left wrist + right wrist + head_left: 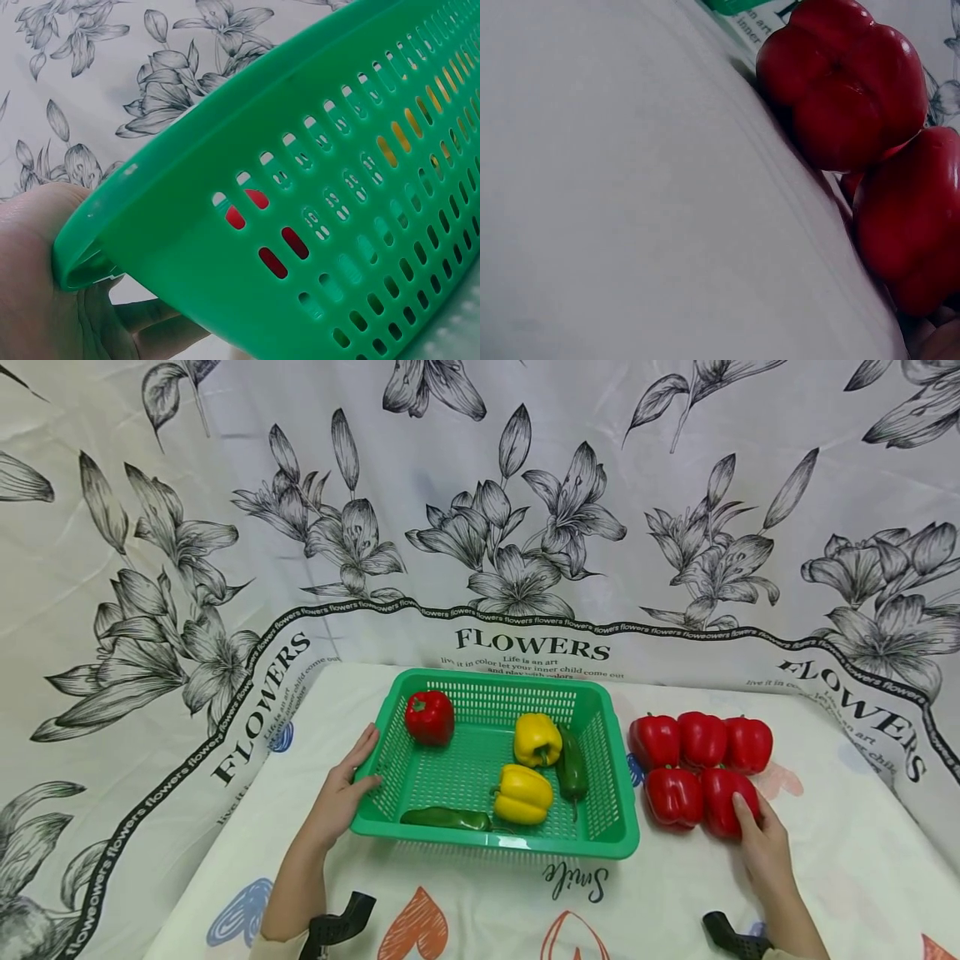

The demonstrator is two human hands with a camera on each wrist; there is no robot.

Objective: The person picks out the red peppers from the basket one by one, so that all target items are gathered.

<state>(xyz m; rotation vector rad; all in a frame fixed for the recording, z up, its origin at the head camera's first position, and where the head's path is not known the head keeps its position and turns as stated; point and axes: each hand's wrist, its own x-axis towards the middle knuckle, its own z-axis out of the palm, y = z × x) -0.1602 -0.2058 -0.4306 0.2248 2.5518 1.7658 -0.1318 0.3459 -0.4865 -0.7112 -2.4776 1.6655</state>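
Note:
My left hand [343,792] grips the left rim of a green plastic basket [491,845], thumb at the edge; the left wrist view shows the rim [135,176] lying against the palm. Inside the basket are a red bell pepper [430,718], two yellow bell peppers [537,741] and two long green chili peppers [572,767]. On the table to the right, my right hand [767,847] holds the front-right red bell pepper [723,802] of a two-row group, thumb on its top. Another red pepper [673,797] touches it on the left.
Three more red bell peppers [702,739] form the back row, close to the basket's right side. A white cloth with printed hearts [416,922] covers the table. Behind it hangs a flower-printed curtain [450,568].

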